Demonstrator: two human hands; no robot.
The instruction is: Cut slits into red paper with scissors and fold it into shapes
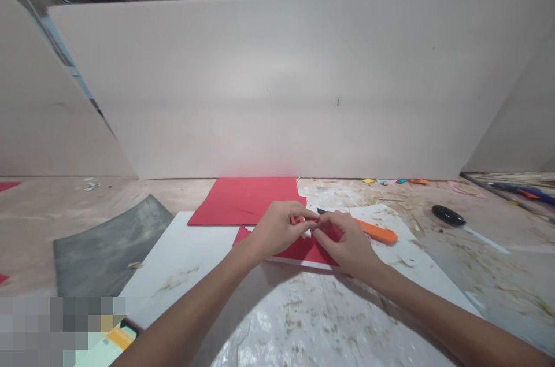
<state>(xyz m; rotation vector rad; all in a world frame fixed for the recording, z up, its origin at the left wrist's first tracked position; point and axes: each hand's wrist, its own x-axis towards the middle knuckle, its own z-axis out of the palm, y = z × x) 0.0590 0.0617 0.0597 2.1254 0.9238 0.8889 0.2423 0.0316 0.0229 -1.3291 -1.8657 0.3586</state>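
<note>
My left hand (pixel 277 227) and my right hand (pixel 347 241) meet tip to tip over the work surface, thumbs and forefingers pinched together. A small bit of red paper shows between and behind the fingertips; its exact shape is mostly hidden. Under both hands lies a red paper piece (pixel 299 251) with a jagged upper edge and a white strip along its near side. Just behind it is a larger red sheet (pixel 245 200), lying flat. An orange utility knife (pixel 381 233) rests beyond my right hand, its dark blade tip showing past the fingers.
A white board (pixel 169 245) with glue-like stains lies beneath the work. At left are a dark grey sheet (pixel 108 248) and a partly blurred screen (pixel 115 337). A black-handled tool (pixel 448 215) lies right, near pens (pixel 531 191). Paper scraps (pixel 368 181) lie before a white partition (pixel 277 84).
</note>
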